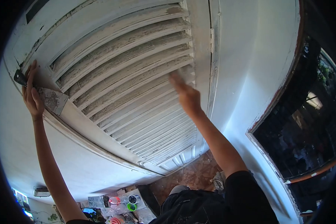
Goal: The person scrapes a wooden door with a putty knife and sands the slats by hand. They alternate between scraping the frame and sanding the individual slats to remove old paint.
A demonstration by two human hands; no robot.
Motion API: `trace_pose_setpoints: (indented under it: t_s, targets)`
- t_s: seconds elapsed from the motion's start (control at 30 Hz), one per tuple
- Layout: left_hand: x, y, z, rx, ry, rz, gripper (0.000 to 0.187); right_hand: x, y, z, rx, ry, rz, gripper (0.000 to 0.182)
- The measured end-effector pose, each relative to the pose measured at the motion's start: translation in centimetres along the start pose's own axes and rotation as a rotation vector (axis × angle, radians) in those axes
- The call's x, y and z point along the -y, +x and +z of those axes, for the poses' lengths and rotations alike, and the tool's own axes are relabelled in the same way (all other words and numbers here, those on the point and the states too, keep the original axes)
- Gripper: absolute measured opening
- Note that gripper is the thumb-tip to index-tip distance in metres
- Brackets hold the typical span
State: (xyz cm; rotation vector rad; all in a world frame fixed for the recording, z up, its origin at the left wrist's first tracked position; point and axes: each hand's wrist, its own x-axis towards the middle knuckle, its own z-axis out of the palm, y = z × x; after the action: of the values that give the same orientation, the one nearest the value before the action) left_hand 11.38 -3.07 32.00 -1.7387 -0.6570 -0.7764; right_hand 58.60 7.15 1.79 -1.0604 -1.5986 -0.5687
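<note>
My left hand (33,95) is raised at the left edge of a white louvered door (134,74). It is closed around a putty knife (53,100) with a black handle (20,77); the wide blade is smeared with grey-white filler and lies against the door frame. My right hand (188,96) is at the right ends of the slats, near the middle of the door. Its fingers are smeared by motion, so whether they hold anything does not show. The upper slats look rough, with brown and grey patches, while the lower ones are whiter.
To the right, a dark glass window (306,115) sits in a worn wooden frame beside a white wall (246,74). Down at the left, a cluttered surface bears a green-rimmed cup (131,207), a pink container (117,219) and a bottle (115,200). Below is a reddish tiled floor (190,171).
</note>
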Motion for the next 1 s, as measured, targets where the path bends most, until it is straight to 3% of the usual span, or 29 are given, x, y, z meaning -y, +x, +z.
trace_pose_setpoints:
  t_s: [0.07, 0.13, 0.17, 0.3, 0.4, 0.43, 0.53, 0.7, 0.8, 0.9, 1.0]
  targets:
    - [-0.2, 0.0, 0.1, 0.025, 0.006, 0.012, 0.06, 0.0, -0.3, -0.9, 0.035, -0.033, -0.057, 0.055]
    - [-0.3, 0.1, 0.2, -0.017, -0.014, 0.007, 0.059, -2.6, 1.1, -1.7, -0.007, 0.017, 0.052, 0.053]
    - [-0.2, 0.2, 0.2, -0.026, -0.006, 0.006, 0.059, -3.1, 1.4, -2.0, -0.021, -0.116, 0.096, 0.052]
    - [-0.6, 0.3, 0.1, -0.027, 0.003, -0.016, 0.059, -0.1, 0.5, -1.0, 0.033, -0.066, 0.01, 0.05]
    - [-0.7, 0.3, 0.3, -0.025, -0.012, -0.01, 0.06, -4.8, 1.5, -2.5, 0.09, 0.032, 0.096, 0.05]
    - [-0.7, 0.1, 0.2, -0.033, 0.014, -0.017, 0.06, -5.1, 2.0, -2.5, -0.046, -0.049, 0.04, 0.047]
    - [-0.5, 0.0, 0.1, -0.02, 0.015, -0.034, 0.061, -1.7, 0.8, -1.7, 0.072, -0.11, 0.017, 0.045]
    - [-0.4, 0.0, 0.2, -0.012, 0.011, -0.047, 0.061, -5.9, 1.9, -2.1, -0.007, -0.099, 0.014, 0.055]
    - [-0.3, -0.1, 0.1, -0.024, 0.021, -0.04, 0.061, -2.1, 0.5, -0.7, 0.015, 0.027, 0.013, 0.053]
    - [-0.6, -0.3, 0.2, -0.01, -0.012, -0.043, 0.062, -3.8, 0.6, -1.2, 0.068, 0.027, 0.052, 0.056]
    - [-0.5, -0.2, 0.1, -0.024, 0.008, -0.046, 0.062, -3.8, 1.4, -1.2, -0.068, 0.024, 0.04, 0.055]
